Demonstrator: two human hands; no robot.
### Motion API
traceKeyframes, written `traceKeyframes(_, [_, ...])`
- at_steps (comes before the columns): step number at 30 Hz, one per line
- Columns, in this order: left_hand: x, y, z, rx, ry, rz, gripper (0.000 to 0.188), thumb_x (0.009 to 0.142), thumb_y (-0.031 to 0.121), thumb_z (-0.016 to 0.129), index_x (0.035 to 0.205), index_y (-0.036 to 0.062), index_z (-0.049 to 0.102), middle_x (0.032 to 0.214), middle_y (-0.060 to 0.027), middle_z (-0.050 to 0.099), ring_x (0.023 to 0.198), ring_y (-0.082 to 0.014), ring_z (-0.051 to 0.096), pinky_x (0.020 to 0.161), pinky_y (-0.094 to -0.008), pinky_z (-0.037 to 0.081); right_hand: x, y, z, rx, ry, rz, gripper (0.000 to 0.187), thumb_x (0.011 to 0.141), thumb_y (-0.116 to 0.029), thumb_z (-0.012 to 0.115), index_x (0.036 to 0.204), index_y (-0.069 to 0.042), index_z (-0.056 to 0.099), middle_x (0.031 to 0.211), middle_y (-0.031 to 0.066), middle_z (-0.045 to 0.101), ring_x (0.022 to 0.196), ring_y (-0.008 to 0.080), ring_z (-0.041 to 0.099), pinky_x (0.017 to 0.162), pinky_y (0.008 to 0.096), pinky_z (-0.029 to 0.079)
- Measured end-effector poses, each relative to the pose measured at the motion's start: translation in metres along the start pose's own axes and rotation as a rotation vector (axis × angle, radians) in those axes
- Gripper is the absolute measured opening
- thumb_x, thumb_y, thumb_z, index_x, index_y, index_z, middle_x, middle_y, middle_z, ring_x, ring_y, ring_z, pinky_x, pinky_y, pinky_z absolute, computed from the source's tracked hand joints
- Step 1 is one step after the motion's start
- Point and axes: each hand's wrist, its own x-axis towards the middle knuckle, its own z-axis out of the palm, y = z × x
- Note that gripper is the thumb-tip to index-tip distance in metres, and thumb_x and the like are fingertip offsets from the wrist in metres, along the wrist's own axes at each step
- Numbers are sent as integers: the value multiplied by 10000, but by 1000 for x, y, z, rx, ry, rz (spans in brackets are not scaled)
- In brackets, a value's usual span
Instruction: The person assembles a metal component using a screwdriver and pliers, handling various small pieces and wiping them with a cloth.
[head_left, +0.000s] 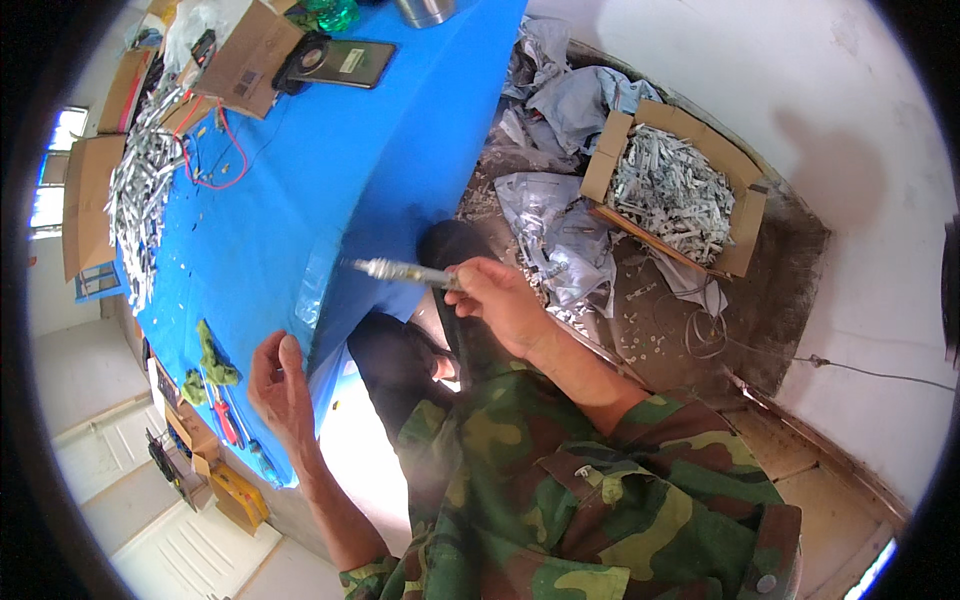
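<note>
My right hand grips one end of a slim grey-white stick-shaped part between thumb and fingers. The part points left over the table's near edge; its narrow tip is blurred, and I cannot make out its exact kind. My left hand is above the near edge of the blue-covered table, fingers loosely bent and the thumb raised. Nothing shows in it. A heap of slim white and grey pieces lies along the table's far left side.
Left of my left hand lie a red-handled screwdriver and a green cloth. A phone and a cardboard box are farther back. On the floor at right, a carton of similar pieces stands beside grey plastic bags.
</note>
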Motion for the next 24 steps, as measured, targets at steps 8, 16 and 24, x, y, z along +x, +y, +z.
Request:
traceKeyframes(8, [13, 43, 33, -519, -390, 2, 635, 1083, 548, 582, 1319, -31, 692, 1057, -151, 757, 883, -169, 723, 718, -291, 557, 9, -10, 8, -321, -93, -116, 217, 1102, -179, 600, 1101, -9, 736, 928, 15, 703, 832, 82, 619, 748, 260, 502])
traceKeyframes(16, [26, 74, 59, -409, -645, -147, 292, 943, 194, 826, 1147, -4, 763, 943, -57, 768, 852, -122, 710, 762, -258, 548, 20, -45, 1, -593, -74, -406, 173, 1074, -143, 619, 1106, -3, 716, 958, 56, 664, 847, 133, 610, 741, 299, 499])
traceKeyframes(24, [20, 121, 64, -395, -405, 164, 265, 923, 74, 856, 1154, -19, 766, 972, -43, 764, 859, -84, 674, 763, -237, 536, 16, -75, 22, -86, 100, -309, 324, 1123, -258, 598, 1352, -29, 609, 1166, 66, 710, 985, 139, 701, 851, 301, 574])
